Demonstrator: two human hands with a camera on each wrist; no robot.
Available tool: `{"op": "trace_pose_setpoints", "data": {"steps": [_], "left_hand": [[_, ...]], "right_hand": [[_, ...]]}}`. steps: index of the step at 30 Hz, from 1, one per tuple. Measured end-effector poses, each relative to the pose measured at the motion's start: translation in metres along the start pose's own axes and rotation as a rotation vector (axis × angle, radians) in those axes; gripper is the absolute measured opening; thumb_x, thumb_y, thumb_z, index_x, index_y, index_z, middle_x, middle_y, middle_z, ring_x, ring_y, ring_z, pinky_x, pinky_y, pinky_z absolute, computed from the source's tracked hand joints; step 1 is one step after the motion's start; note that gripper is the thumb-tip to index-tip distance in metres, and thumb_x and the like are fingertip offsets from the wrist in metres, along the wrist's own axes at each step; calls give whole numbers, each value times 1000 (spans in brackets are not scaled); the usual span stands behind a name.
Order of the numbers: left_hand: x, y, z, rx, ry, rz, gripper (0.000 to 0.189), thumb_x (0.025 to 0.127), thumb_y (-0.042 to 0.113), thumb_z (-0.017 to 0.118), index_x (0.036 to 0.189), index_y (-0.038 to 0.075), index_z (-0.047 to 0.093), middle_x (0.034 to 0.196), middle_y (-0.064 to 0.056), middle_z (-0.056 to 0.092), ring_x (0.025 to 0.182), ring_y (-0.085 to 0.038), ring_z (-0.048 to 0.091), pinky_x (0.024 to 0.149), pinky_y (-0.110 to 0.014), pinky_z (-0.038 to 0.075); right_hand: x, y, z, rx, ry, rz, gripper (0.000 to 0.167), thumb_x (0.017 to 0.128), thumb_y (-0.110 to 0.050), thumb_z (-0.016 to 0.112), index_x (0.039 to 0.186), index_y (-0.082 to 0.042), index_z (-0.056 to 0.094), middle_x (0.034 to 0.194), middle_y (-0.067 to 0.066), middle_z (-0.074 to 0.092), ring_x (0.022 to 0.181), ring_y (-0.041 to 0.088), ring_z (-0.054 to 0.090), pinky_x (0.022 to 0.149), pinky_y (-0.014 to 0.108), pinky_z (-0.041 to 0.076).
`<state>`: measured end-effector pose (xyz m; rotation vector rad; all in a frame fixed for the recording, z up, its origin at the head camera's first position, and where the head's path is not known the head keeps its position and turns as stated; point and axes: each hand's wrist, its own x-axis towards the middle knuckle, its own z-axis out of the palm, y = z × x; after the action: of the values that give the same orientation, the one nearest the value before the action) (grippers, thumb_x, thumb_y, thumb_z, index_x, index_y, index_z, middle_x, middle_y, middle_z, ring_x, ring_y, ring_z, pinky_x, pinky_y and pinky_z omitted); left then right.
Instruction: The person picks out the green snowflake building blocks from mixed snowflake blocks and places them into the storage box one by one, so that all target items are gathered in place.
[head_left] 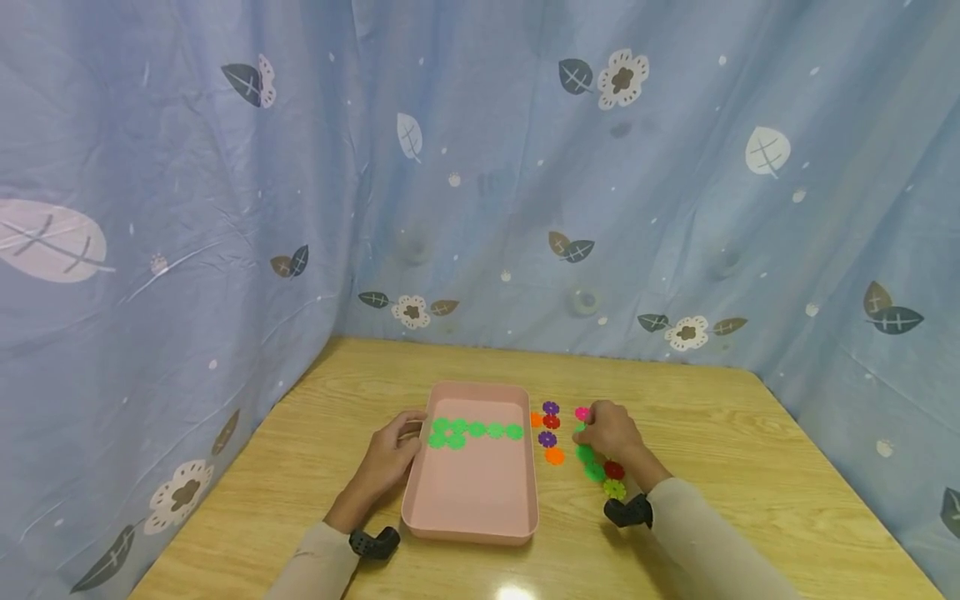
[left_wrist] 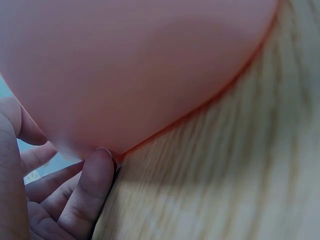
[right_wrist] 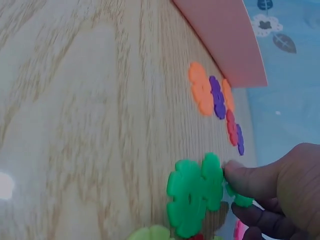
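A pink tray (head_left: 471,500) lies on the table with several green flower-shaped plastic pieces (head_left: 477,430) in it, set in a ring with a row running right. My left hand (head_left: 388,454) holds the tray's left side. In the left wrist view, the thumb (left_wrist: 97,172) touches the foot of the wall and a finger reaches the rim. Right of the tray, my right hand (head_left: 617,435) pinches a green flower-shaped piece (right_wrist: 242,199) between thumb and fingers, partly hidden. Close by lie more green pieces (right_wrist: 187,197), plus pink (head_left: 582,413), dark red (head_left: 614,470) and yellow-green (head_left: 614,489) ones.
Between the tray and my right hand lie purple (head_left: 547,439), orange (head_left: 555,457) and red (head_left: 551,422) flower pieces. The wooden table (head_left: 735,483) extends to both sides. A blue patterned curtain (head_left: 480,167) hangs behind and beside it.
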<state>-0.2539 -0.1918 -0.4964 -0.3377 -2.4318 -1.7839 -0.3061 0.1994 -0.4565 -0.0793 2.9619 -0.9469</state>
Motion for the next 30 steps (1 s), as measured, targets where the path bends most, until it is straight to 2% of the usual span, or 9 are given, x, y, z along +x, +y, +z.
{"op": "trace_pose_setpoints", "data": {"steps": [6,12,16,21,28,30], "left_hand": [[-1,-2,0,1,-10,-8,45,96,4,51,140,4,55,132,-24,63,104,-36,72,76,-36,61],[1,-2,2,11,12,-9,44,95,3,51,138,5,56,130,-23,65,102,-35,73,75,-35,61],[2,-1,2,18,15,-18,44,95,3,50,138,5,56,129,-22,65,102,-34,73,75,-35,61],[1,1,2,31,18,-20,44,94,4,50,138,4,56,129,-22,65,101,-32,74,77,-35,61],[1,0,1,31,21,-22,45,94,4,51,138,4,56,129,-21,66,100,-31,74,76,-34,61],[2,0,1,32,22,-23,44,94,4,51,138,5,57,129,-21,66,101,-31,74,76,-34,61]], "right_hand": [[1,-5,7,35,50,-107,10,87,1,71,92,0,62,84,11,61,70,23,55,59,32,48],[2,-16,12,65,83,-161,8,90,2,65,98,0,65,95,15,66,84,27,62,66,38,53],[2,-27,14,129,86,-159,13,92,2,61,104,2,67,92,13,65,75,23,58,63,35,51],[4,-41,16,211,62,-184,16,94,4,56,107,3,66,81,9,60,58,16,43,53,28,40],[7,-61,21,282,40,-239,16,95,7,57,109,7,65,81,9,59,60,15,53,57,27,49],[6,-67,22,289,43,-251,17,94,7,57,109,6,65,78,8,58,58,14,51,56,26,48]]}}
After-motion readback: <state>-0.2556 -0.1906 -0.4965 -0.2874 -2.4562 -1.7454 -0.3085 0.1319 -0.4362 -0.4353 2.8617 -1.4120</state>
